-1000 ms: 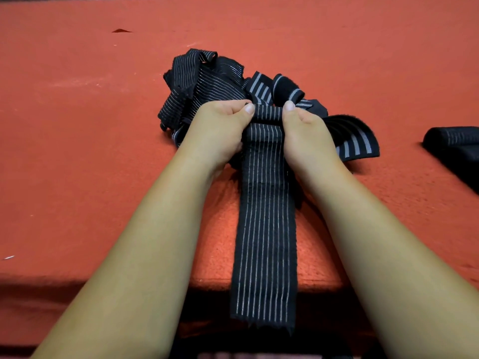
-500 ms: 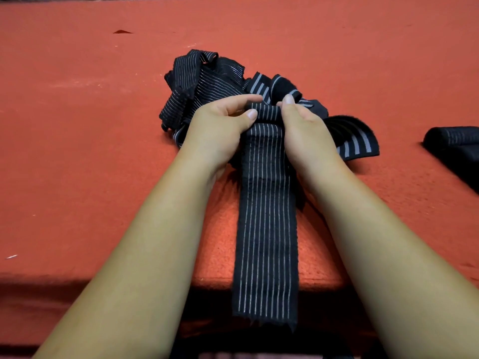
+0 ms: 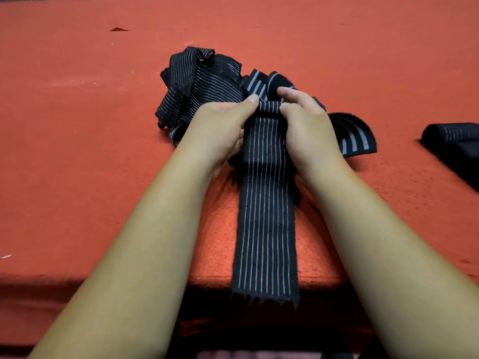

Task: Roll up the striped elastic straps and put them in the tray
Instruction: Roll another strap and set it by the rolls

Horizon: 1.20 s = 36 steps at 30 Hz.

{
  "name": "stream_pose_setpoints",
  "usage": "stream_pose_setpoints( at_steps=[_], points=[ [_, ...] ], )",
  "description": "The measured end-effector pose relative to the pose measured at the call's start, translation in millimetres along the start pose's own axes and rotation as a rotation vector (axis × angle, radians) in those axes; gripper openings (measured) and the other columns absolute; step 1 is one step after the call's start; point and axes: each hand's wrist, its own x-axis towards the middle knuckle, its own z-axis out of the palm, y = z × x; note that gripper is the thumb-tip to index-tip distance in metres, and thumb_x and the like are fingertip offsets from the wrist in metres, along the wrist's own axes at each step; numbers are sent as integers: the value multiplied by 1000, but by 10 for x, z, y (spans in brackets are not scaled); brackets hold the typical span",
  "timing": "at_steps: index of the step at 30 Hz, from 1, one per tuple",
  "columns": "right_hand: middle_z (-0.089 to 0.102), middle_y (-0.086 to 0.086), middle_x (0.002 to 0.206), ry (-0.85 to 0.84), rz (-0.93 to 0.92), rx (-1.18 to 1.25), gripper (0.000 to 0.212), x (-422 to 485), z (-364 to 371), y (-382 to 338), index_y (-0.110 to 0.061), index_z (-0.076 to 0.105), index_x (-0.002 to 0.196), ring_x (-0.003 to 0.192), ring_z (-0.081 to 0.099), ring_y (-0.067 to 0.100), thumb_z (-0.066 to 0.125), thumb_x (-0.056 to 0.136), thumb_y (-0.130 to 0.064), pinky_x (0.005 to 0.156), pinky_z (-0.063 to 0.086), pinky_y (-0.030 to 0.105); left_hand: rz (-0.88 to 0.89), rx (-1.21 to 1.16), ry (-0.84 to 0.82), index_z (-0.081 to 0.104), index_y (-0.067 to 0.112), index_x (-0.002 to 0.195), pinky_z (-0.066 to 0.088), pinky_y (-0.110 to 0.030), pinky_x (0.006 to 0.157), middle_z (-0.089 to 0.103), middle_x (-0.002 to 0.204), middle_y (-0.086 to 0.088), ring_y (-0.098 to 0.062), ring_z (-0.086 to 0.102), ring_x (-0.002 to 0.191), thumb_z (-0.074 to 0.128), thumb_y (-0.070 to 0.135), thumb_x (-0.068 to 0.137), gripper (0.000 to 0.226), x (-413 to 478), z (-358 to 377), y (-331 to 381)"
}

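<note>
Head view: left grip and right grip pinched rolled end of strap between them; long axis ran back toward the person, equidistant.

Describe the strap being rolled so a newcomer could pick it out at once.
On the red table, a tangled pile of dark striped straps lies at the middle. In front of it, the left hand and right hand pinch the rolled end of one strap. It alone lies flat and straight, running toward the viewer and hanging over the table's near edge.
</note>
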Motion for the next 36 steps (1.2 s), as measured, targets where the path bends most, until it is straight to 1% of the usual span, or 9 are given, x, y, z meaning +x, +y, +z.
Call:
stream_pose_setpoints(
  at_steps=[5, 11, 16, 21, 25, 28, 31, 33, 36],
  points=[
    [76, -18, 99, 2, 14, -23, 24, -29, 36, 0, -33, 72, 94, 106, 72, 8, 55, 107, -22, 106, 55, 46, 106, 65, 1, 84, 15, 112, 61, -52, 99, 82, 110, -15, -34, 78, 107, 66, 12, 104, 19, 10, -24, -40],
    [69, -10, 143, -8, 37, -148, 65, -23, 71, 53, -32, 64, 145, 135, 62, 12, 44, 93, -63, 119, 45, 46, 149, 90, 40, 82, 23, 121, 63, -48, 95, 81, 114, -12, -24, 77, 98, 69, 0, 99, 34, 22, -56, -53],
    [62, -16, 145, -45, 40, -143, 48, -49, 54, 11, -34, 56, 153, 135, 57, 7, 42, 110, -50, 120, 43, 37, 137, 131, -7, 78, 24, 130, 62, -43, 98, 82, 116, -2, -21, 78, 109, 66, 4, 104, 35, -2, -63, -10],
    [69, -17, 118, -16, -18, -114, 31, -59, -3, 31, -33, 63, 137, 100, 65, -8, 43, 114, -32, 92, 54, 22, 62, 163, -77, 79, 24, 128, 54, -47, 106, 80, 119, 0, -20, 74, 112, 59, 35, 106, 31, -25, -63, 24],
    [68, -13, 88, -21, -34, -53, 26, -64, 16, 38, -30, 67, 123, 67, 60, -5, 45, 111, -22, 62, 49, 18, -15, 115, -1, 83, 18, 108, 54, -64, 97, 77, 115, -22, -43, 72, 98, 64, 64, 92, 52, 10, -14, 6],
    [63, -14, 79, -20, -39, -44, 28, -64, 23, 23, -28, 69, 120, 59, 54, -4, 46, 109, -17, 55, 43, 17, -53, 63, 38, 78, 7, 109, 56, -65, 88, 75, 112, -27, -36, 66, 88, 68, 72, 84, 70, -7, 8, 22],
    [70, -13, 92, -27, -48, -52, 30, -64, 23, 24, -32, 68, 122, 67, 59, -3, 45, 108, -18, 62, 48, 18, -45, 57, 60, 80, 5, 107, 53, -72, 99, 78, 111, -21, -39, 75, 97, 69, 59, 94, 57, -43, 22, 50],
    [73, -14, 105, -28, -55, -53, 30, -51, 33, 33, -35, 66, 127, 79, 64, -3, 46, 109, -21, 75, 53, 21, -19, 29, 61, 82, 12, 100, 59, -61, 97, 82, 107, -15, -41, 79, 103, 67, 44, 103, 35, -53, 31, 65],
    [73, -11, 118, -25, -15, -28, 26, -18, 59, 42, -32, 63, 131, 105, 69, 4, 51, 108, -31, 103, 55, 36, 22, -18, 51, 83, 15, 99, 59, -37, 78, 76, 80, -2, -22, 74, 74, 65, 26, 103, 21, -60, 40, 81]
  ],
)
